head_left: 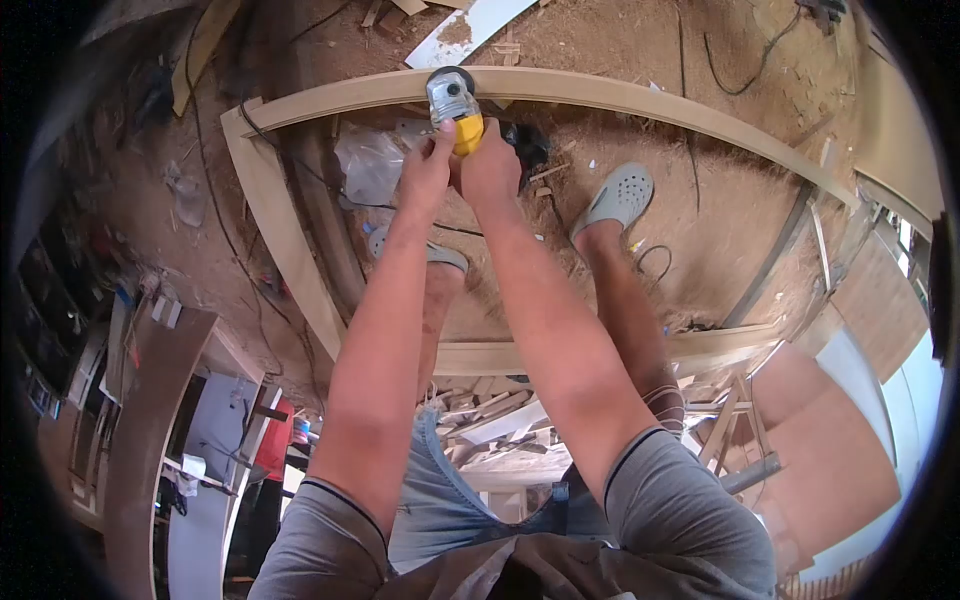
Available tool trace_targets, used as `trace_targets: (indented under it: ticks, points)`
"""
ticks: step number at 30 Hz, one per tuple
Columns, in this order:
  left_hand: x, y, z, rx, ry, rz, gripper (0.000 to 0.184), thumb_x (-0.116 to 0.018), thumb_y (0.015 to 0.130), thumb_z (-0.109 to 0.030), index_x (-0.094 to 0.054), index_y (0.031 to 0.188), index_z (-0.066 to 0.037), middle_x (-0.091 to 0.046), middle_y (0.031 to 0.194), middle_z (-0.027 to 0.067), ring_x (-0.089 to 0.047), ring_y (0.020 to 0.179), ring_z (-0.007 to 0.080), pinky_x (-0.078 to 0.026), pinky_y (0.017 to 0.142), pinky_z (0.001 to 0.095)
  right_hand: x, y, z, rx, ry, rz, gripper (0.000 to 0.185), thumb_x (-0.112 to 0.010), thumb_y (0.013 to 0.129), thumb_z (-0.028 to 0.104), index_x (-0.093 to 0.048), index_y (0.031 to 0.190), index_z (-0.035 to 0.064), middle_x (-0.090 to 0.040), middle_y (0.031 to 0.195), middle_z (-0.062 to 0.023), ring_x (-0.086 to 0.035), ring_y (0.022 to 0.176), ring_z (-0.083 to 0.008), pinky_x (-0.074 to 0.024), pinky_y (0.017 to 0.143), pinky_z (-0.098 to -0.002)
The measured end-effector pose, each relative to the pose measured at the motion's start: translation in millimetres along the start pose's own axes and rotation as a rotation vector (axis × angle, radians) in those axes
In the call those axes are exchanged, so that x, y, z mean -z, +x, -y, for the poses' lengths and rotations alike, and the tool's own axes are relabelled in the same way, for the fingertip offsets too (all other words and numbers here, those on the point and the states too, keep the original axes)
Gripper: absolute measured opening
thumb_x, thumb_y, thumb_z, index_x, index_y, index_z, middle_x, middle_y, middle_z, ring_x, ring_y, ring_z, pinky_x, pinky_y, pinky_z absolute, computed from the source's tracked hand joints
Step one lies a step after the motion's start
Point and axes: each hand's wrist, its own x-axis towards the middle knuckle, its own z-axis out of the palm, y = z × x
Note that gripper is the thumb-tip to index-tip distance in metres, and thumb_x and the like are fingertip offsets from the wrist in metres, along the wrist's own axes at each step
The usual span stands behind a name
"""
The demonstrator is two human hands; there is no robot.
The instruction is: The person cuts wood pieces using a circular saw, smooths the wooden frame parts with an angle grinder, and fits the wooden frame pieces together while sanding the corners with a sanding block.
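Observation:
Both of my hands are closed on a yellow and silver angle grinder (466,128). My left hand (428,172) wraps its left side, with the thumb up on the yellow body. My right hand (491,165) grips the right side and rear. The grinder's dark disc (452,72) lies against the far rail of a wooden frame (600,92). My hands are just on the near side of that rail, above the dusty floor inside the frame.
A clear plastic bag (370,165) lies left of my hands. My feet in grey clogs (622,195) stand inside the frame. Cables (205,170) run over the floor. A white board (470,32) lies beyond the rail, and wood scraps (500,405) are heaped behind the near rail.

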Motion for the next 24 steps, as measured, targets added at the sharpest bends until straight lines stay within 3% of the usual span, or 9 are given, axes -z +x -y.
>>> trace_targets:
  ticks: [4,9,14,22,24]
  points:
    - [-11.2,-1.6,-5.4,-0.049,0.001,-0.049,0.075,-0.061,0.102,-0.067,-0.073,0.110,0.006,-0.074,0.100,0.0112,-0.066,0.093,0.0193,-0.052,0.086,0.0352,-2.1,12.3,-9.2,-0.026,0.067,0.011,0.064,-0.084,0.083,0.043,-0.057,0.127,0.0039,-0.075,0.107,-0.0279,-0.073,0.105,-0.0469,-0.0581,0.090,-0.0541]
    - [-30.7,9.1,1.2,-0.072,0.134,-0.011,0.075,-0.062,0.102,-0.067,-0.072,0.109,0.006,-0.073,0.095,0.0120,-0.065,0.090,0.0186,-0.052,0.085,0.0346,9.7,11.0,-25.1,-0.063,0.119,-0.060,0.062,-0.084,0.084,0.043,-0.057,0.124,0.0042,-0.076,0.108,-0.0247,-0.074,0.104,-0.0445,-0.0584,0.089,-0.0546]
    - [-61.7,-10.8,-12.6,-0.165,0.199,-0.037,0.075,-0.066,0.099,-0.068,-0.071,0.105,0.007,-0.074,0.095,0.0152,-0.066,0.089,0.0202,-0.053,0.082,0.0359,25.3,12.8,-43.6,-0.112,0.161,-0.100,0.062,-0.085,0.084,0.043,-0.058,0.125,0.0051,-0.076,0.107,-0.0248,-0.074,0.104,-0.0450,-0.0583,0.089,-0.0540]
    - [-108.3,-13.8,-19.1,-0.146,0.285,0.025,0.075,-0.067,0.098,-0.067,-0.071,0.108,0.007,-0.075,0.096,0.0177,-0.068,0.089,0.0218,-0.055,0.083,0.0374,45.8,24.3,-83.8,-0.189,0.202,-0.161,0.072,-0.090,0.077,0.045,-0.060,0.129,0.0048,-0.075,0.113,-0.0278,-0.071,0.110,-0.0463,-0.0559,0.094,-0.0524]
    - [-118.9,-15.2,-22.7,-0.153,0.303,0.039,0.075,-0.067,0.098,-0.067,-0.071,0.110,0.007,-0.075,0.097,0.0192,-0.070,0.090,0.0237,-0.055,0.084,0.0385,51.4,25.1,-92.9,-0.178,0.231,-0.185,0.070,-0.087,0.080,0.044,-0.058,0.128,0.0022,-0.075,0.113,-0.0276,-0.071,0.111,-0.0468,-0.0561,0.094,-0.0536]
